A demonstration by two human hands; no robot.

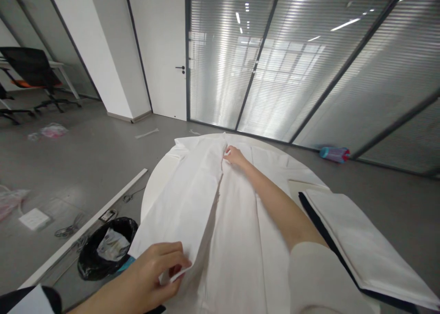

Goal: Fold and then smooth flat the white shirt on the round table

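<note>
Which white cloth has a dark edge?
The folded cloth lying untouched at the right of the table: a dark border runs along its edge. The cloth under both hands is all white.

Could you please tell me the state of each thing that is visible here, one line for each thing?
White cloth garment: spread flat on the round white table, left part folded over toward the middle.
Left hand: pinching the garment's near edge.
Right hand: arm stretched out, gripping the garment's far edge.
Folded white and dark fabric: lying flat at the table's right.
Black-lined waste bin: open, holding rubbish.
White door: closed.
</note>
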